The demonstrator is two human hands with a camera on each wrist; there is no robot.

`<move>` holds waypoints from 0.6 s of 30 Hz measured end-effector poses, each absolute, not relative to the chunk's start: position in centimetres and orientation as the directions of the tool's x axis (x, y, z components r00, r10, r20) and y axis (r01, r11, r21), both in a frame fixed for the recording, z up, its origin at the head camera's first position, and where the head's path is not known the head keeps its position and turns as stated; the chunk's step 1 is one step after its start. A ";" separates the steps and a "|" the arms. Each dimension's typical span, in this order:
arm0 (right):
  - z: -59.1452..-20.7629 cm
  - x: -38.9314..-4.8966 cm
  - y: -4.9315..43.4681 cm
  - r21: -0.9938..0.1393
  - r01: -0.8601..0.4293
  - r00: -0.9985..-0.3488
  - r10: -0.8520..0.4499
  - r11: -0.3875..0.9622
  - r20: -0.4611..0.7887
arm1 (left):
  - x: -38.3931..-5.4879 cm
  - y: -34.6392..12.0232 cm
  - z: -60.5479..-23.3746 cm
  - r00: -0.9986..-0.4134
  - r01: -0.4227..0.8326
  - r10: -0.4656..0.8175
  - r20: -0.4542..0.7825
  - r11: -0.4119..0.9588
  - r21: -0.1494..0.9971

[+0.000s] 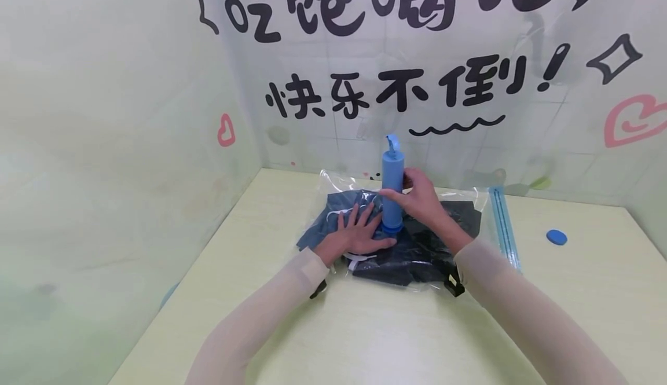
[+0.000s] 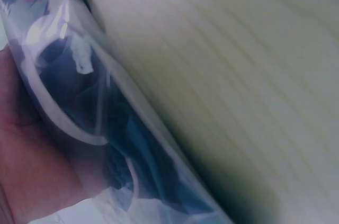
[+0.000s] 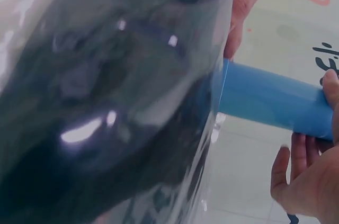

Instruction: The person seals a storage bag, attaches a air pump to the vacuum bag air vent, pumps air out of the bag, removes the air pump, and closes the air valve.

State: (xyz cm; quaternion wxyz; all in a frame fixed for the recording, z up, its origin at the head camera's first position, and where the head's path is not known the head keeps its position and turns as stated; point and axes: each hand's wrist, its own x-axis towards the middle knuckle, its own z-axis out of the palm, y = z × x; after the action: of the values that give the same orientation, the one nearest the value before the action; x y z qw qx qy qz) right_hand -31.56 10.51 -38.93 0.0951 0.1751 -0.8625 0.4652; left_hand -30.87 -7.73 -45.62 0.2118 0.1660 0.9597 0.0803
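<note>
A blue hand pump (image 1: pixel 392 191) stands upright on a clear plastic storage bag (image 1: pixel 482 228) with dark folded clothes (image 1: pixel 385 266) inside. Thumb and fingers of my right hand (image 1: pixel 419 200) grip the pump's barrel from the right; the right wrist view shows them around the blue barrel (image 3: pixel 275 97). With fingers spread, my left hand (image 1: pixel 359 237) presses on the bag just left of the pump's base. In the left wrist view, part of that hand (image 2: pixel 32 144) lies against the bag's plastic, and a white cord (image 2: pixel 58 107) shows through it.
A round blue cap (image 1: pixel 556 237) lies on the pale wooden table (image 1: pixel 583 304), to the right of the bag. The bag's blue zip edge (image 1: pixel 504 226) runs along its right side. Walls (image 1: pixel 312 142) stand behind and to the left, the back one with black lettering.
</note>
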 end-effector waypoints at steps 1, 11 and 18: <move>-38.9 -31.5 10.5 -0.765 -0.389 -0.921 -0.203 0.513 0.332 | -30.9 -7.7 -45.6 -0.855 0.286 0.354 -0.380 0.932 0.225; -39.0 -31.2 9.7 -0.767 -0.310 -0.942 -0.070 0.562 0.330 | -30.8 -7.7 -45.3 -0.854 0.281 0.352 -0.382 0.932 0.231; -39.2 -31.3 9.3 -0.774 -0.244 -0.957 -0.016 0.584 0.290 | -30.8 -7.7 -45.5 -0.853 0.286 0.355 -0.382 0.931 0.226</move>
State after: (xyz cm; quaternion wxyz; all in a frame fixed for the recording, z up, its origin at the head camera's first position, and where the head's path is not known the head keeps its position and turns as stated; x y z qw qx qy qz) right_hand -31.33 9.26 -39.20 0.1268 0.0740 -0.8809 0.4499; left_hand -30.79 -7.72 -45.53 0.2132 0.1670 0.9593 0.0805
